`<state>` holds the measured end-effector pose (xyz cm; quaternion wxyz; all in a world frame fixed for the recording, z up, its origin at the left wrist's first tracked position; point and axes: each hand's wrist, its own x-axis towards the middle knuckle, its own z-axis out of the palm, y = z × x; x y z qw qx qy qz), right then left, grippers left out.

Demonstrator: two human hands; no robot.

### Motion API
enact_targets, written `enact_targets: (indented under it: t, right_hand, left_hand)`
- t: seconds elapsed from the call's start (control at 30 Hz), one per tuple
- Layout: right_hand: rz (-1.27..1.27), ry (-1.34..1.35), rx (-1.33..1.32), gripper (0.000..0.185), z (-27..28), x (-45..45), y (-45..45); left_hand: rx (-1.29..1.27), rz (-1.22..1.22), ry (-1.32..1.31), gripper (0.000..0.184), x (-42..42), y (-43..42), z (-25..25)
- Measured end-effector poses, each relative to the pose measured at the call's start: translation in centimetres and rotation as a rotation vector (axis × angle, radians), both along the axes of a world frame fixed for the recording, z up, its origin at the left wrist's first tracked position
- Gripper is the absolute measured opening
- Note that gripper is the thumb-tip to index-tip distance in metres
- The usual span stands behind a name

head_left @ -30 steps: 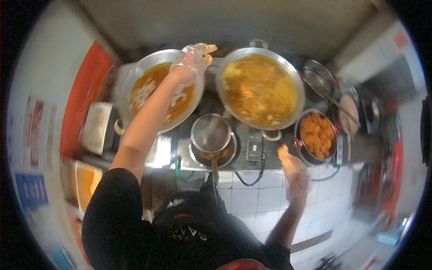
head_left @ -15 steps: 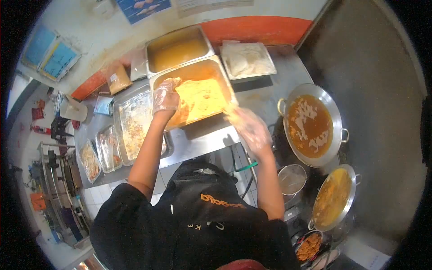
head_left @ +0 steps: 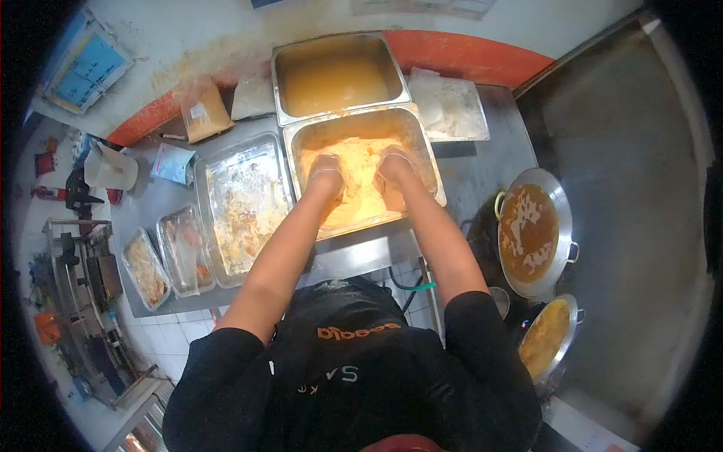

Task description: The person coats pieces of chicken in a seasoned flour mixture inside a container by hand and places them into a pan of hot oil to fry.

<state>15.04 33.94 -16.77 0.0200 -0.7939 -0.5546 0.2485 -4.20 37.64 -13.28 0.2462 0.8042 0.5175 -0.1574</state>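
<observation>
Both of my hands are down in a deep metal pan [head_left: 361, 128] of orange-yellow flour-like coating [head_left: 360, 162]. My left hand [head_left: 325, 172] presses into the coating on the left side of the pan. On the right side, my right hand [head_left: 393, 167] is sunk in the same coating. Each hand wears a clear plastic glove. The fingers are buried, so whether they are open or closed, or hold anything, is hidden.
Behind stands a second metal pan [head_left: 337, 113] of yellowish liquid. To the left lie a crumb-covered tray [head_left: 282, 162] and plastic-wrapped trays [head_left: 145, 270]. A plastic bag [head_left: 452, 105] rests at right. Two large pans of oil, the nearer a wok [head_left: 566, 218], stand on the right.
My right hand has moved from outside the pan's right edge into the coating. My left hand has gone deeper into it. The view has shifted, so the pans appear farther right.
</observation>
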Motion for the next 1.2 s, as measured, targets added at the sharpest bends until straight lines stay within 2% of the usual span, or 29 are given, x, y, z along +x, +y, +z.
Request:
enact_targets:
  t: [0.07,0.1,0.17,0.2,0.27,0.3,0.37,0.4,0.5,0.57,0.6,0.67,0.7,0.73,0.77,0.8,0.83,0.9,0.97,1.0,1.07,1.17,1.2]
  right_hand:
    - [0.163,0.004,-0.142,0.027,0.9,0.8,-0.3]
    - [0.164,0.002,-0.143,0.027,1.3,1.0,-0.6]
    - [0.022,0.193,0.082,0.03,1.3,0.9,-2.4]
    - [0.02,0.193,0.077,0.03,1.2,0.9,-2.4]
    - [0.131,0.072,0.207,0.031,0.8,0.8,-2.5]
    - [0.131,0.069,0.209,0.031,0.7,0.9,-2.5]
    - [-0.14,0.074,0.402,0.026,0.5,0.8,-2.5]
    - [-0.14,0.075,0.402,0.026,0.5,0.9,-2.7]
    - [-0.176,0.074,0.336,0.023,0.9,1.4,-3.0]
    - [-0.188,-0.018,0.386,0.022,1.1,1.7,-3.0]
    - [-0.19,-0.019,0.386,0.022,2.5,1.3,-3.2]
    - [-0.106,0.047,0.51,0.024,5.0,0.4,-4.0]
    - [-0.111,0.046,0.511,0.024,5.0,0.1,-4.3]
    - [0.032,0.156,0.65,0.025,4.8,-0.4,-4.5]
    - [0.178,0.265,0.786,0.026,4.7,-0.9,-4.7]
    - [0.17,0.261,0.788,0.026,4.4,-1.4,-4.7]
    - [0.168,0.335,0.698,0.027,3.8,-2.1,-4.8]
    - [0.161,0.41,0.61,0.028,2.1,-3.0,-4.7]
    - [0.19,0.194,0.505,0.026,0.3,-3.4,-4.4]
    - [0.185,0.195,0.503,0.026,0.5,-3.6,-4.4]
    - [0.178,0.15,0.436,0.023,1.9,-4.2,-4.5]
    - [0.088,0.076,0.318,0.02,3.7,-4.7,-4.3]
    - [0.082,0.082,0.317,0.02,5.2,-4.8,-4.5]
  left_hand:
    - [0.009,0.029,-0.074,0.044,0.1,0.7,-1.0]
    - [0.009,0.03,-0.076,0.044,0.0,0.8,-1.1]
    - [0.14,-0.094,-0.084,0.039,-0.4,-0.2,-1.8]
    - [0.135,-0.096,-0.085,0.039,-0.1,0.0,-2.2]
    - [0.054,0.237,-0.126,0.036,0.4,0.1,-2.0]
    - [0.056,0.237,-0.129,0.036,0.3,0.2,-1.4]
    - [0.054,-0.13,0.018,0.032,-0.5,0.1,-0.4]
    - [0.054,-0.13,0.019,0.032,-0.5,-0.2,-0.6]
    - [0.021,-0.034,-0.087,0.033,-0.6,-0.3,-0.3]
    - [0.113,0.043,-0.187,0.031,-0.7,-0.3,-0.2]
    - [0.113,0.041,-0.187,0.031,-0.9,-0.2,0.1]
    - [0.22,0.136,-0.361,0.03,-1.7,0.1,0.6]
    - [0.219,0.131,-0.361,0.03,-2.1,0.6,-0.9]
    - [0.286,-0.095,-0.295,0.028,-2.3,1.4,-3.0]
    - [0.316,-0.214,-0.26,0.027,-2.1,2.0,-5.3]
    - [0.35,-0.331,-0.229,0.026,-2.0,2.5,-7.4]
    - [0.246,-0.27,-0.319,0.026,-1.7,2.7,-9.2]
    - [0.139,-0.215,-0.404,0.026,-1.5,1.8,-8.0]
    - [-0.407,0.343,-1.168,0.03,-1.4,-0.4,-4.7]
    - [-0.41,0.341,-1.164,0.03,-1.0,-1.0,-2.5]
    - [-0.316,0.495,-0.996,0.033,-0.6,-2.0,0.4]
    - [-0.317,0.529,-0.971,0.037,-1.0,0.1,-3.6]
    - [-0.012,0.478,-0.912,0.031,-1.5,-0.2,-2.3]
